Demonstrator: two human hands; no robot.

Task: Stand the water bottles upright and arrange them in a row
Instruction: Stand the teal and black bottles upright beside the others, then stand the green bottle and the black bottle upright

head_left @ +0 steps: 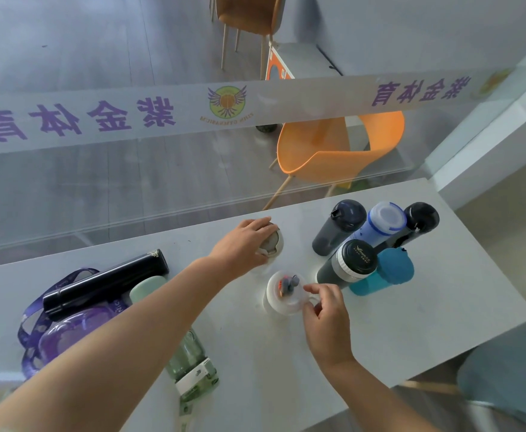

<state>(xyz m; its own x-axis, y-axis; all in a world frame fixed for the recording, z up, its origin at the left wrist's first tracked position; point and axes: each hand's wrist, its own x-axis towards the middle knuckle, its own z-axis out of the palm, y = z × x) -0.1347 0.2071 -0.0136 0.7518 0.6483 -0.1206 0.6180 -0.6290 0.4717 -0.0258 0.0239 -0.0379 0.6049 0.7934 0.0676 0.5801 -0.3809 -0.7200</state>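
On the white table [426,322], my left hand [243,244] rests on top of an upright white bottle [274,243] with a grey lid. My right hand [325,316] pinches the handle of an upright clear bottle [282,293] just in front of it. To the right several bottles stand together: a dark grey one [338,227], a blue one with a white cap [380,224], a black one [419,221], a grey one with a black lid [347,265] and a teal one [386,272]. At the left lie a black bottle [105,280], a purple bottle [68,332], a pale green one [146,288] and a green glass bottle [193,366].
A glass partition [161,169] with a frosted lettered band runs along the table's far edge. Beyond it stand an orange chair [339,151] and a brown chair [249,14]. The table's right and front edges are near.
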